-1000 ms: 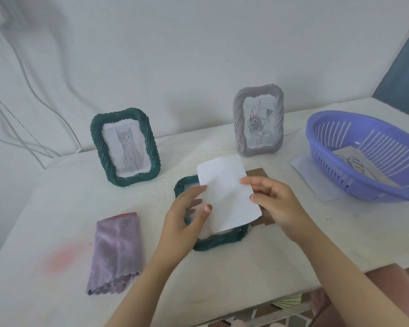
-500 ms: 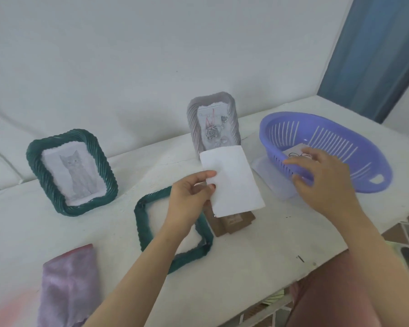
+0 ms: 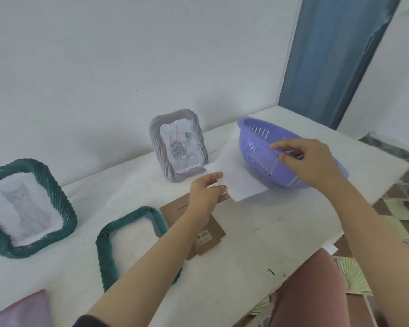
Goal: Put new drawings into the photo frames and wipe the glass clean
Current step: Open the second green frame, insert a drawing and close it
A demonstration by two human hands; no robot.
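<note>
Sheet (image 3: 242,182), white, thin: your left hand (image 3: 207,197) pinches its near corner, carried off the empty rope-moulded green frame (image 3: 103,256) toward 1 o'clock. Your right hand (image 3: 314,161) has left it and grips the rim of the slotted purple plastic basket (image 3: 253,147), tilting it; a new drawing probably comes next. Brown backing board (image 3: 210,234), flat, at frame's 3 o'clock.

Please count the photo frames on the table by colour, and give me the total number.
Green photo frames: 2, one standing upright and one lying flat.
Grey photo frames: 1, standing upright.
Total: 3.
</note>
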